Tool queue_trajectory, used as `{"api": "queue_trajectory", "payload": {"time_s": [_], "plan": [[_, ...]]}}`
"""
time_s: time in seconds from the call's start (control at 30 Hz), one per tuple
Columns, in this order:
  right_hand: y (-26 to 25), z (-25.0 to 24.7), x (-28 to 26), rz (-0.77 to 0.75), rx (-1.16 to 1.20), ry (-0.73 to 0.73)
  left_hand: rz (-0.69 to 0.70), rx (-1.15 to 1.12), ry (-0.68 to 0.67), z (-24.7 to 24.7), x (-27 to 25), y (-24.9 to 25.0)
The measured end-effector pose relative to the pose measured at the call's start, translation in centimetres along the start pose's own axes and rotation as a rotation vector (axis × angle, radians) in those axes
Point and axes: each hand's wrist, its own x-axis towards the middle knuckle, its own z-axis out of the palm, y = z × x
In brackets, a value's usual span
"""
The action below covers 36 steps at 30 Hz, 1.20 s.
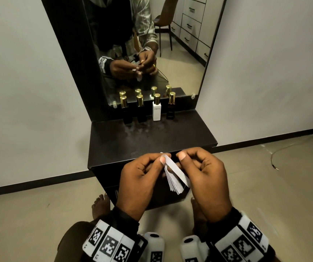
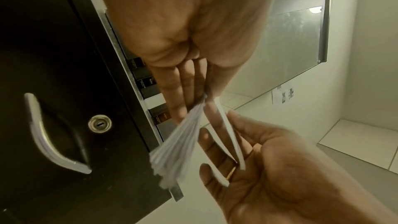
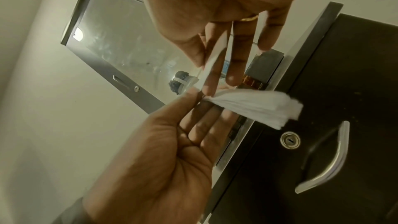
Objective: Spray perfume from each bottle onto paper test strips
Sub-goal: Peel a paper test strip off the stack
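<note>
My left hand (image 1: pixel 162 160) pinches the top end of a fanned bundle of white paper strips (image 1: pixel 173 184) just in front of the dark dresser top (image 1: pixel 114 140). My right hand (image 1: pixel 182 157) holds one single strip (image 1: pixel 176 171) between thumb and fingers, drawn aside from the bundle. In the left wrist view the bundle (image 2: pixel 178 142) hangs from my left fingers (image 2: pixel 185 83), with the single strip (image 2: pixel 228 134) lying across the right hand (image 2: pixel 269 168). In the right wrist view the single strip (image 3: pixel 213 60) runs along the right fingers (image 3: pixel 239 54). Several gold-capped bottles stand by the mirror: black (image 1: pixel 125 112), black (image 1: pixel 141 110), white (image 1: pixel 156 110), brown (image 1: pixel 170 108).
The mirror (image 1: pixel 180 53) rises behind the bottles and reflects my hands. Below the top is a black cabinet door with a metal handle (image 2: pixel 43 134) and a lock (image 2: pixel 99 123). My bare feet (image 1: pixel 99 205) are on the tiled floor. A loose cable (image 1: pixel 276 156) lies to the right.
</note>
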Motion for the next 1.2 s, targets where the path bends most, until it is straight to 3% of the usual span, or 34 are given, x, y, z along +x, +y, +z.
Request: {"api": "queue_trajectory", "payload": {"time_s": [0.2,0.43,0.57,0.77,0.9,1.03,1.2], "plan": [[0.5,-0.5,1.0,0.082,-0.088,-0.163,-0.028,-0.073,-0.026,-0.2,0.4,0.4],[-0.3,-0.6,1.6,0.153,-0.011,-0.189,-0.018,-0.099,-0.064,0.2,0.8,0.1],[0.4,-1.4,4.6,0.211,-0.055,-0.070,-0.063,-0.178,-0.022,-0.4,1.5,-0.2],[4.1,-2.5,13.7,0.401,-0.324,0.069,-0.085,-0.060,-0.018,-1.5,2.5,-1.2],[4.6,-2.2,16.8,0.472,-0.507,0.106,-0.112,-0.011,-0.022,-1.8,2.5,-1.6],[4.4,-2.6,17.3,0.408,-0.627,0.087,-0.134,0.030,-0.036,-1.5,2.4,-2.0],[2.9,-3.7,13.5,0.205,-0.811,-0.024,-0.116,0.038,0.047,-1.6,3.2,-2.1]]}}
